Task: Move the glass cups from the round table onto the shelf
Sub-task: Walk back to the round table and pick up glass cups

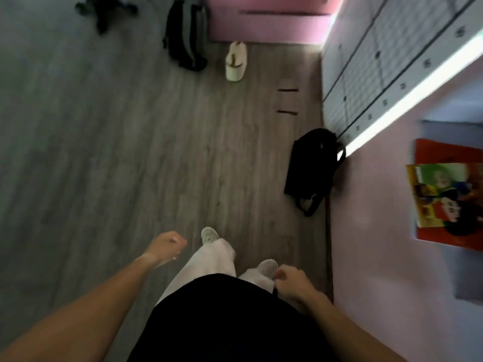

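Ahead on the floor (pixel 125 142) lies a black bag (pixel 311 171); left hand (pixel 167 244) and right hand (pixel 290 280) hang loosely curled, empty.

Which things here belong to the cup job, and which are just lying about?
Job: left hand, right hand, both holding nothing. No cups or round table in view.
Lying about: black bag, backpack, cap, magazines.

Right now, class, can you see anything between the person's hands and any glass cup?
No cup or round table is in view, so that cannot be judged. The left hand and right hand hold nothing. Ahead, a black bag lies to the right and a cream cap farther on.
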`<act>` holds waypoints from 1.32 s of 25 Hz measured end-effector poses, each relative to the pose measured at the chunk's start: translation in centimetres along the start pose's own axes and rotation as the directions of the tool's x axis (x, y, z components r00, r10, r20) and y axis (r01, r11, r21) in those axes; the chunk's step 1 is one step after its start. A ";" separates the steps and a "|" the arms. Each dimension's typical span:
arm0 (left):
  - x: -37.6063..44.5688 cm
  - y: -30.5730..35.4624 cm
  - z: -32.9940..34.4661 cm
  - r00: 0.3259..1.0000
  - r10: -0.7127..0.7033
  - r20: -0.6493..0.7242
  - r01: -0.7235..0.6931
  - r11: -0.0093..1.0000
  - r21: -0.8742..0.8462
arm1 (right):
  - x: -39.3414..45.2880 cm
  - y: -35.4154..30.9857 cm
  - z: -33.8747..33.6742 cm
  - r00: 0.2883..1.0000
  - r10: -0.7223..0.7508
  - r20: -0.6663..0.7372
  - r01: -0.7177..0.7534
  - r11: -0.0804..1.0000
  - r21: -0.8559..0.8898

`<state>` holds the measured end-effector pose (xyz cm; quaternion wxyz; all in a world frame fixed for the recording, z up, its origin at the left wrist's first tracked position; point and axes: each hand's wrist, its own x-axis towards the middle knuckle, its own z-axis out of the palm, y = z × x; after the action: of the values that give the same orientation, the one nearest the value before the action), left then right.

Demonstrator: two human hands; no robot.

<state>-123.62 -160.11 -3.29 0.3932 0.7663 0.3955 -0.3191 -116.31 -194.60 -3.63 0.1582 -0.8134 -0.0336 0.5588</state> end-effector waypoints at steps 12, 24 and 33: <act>3.4 -8.3 -3.3 0.989 -0.145 0.021 0.143 0.919 -0.368 | 7.6 -13.4 -7.1 0.991 -0.022 -0.131 -0.012 0.967 -0.256; 13.8 -7.7 -16.0 0.972 -0.221 0.084 0.233 0.836 -0.497 | 16.2 -33.4 -10.2 0.990 -0.096 -0.108 0.085 0.991 -0.104; 25.0 -1.2 -34.4 0.956 -0.292 -0.041 0.220 0.799 -0.560 | 27.1 -51.8 -24.1 0.983 -0.182 -0.002 0.178 0.963 -0.203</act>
<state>-106.38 -121.37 -6.95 0.5242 0.5787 0.5940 -0.1935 -77.72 -144.49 -4.85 0.1253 -0.8247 -0.1622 0.5272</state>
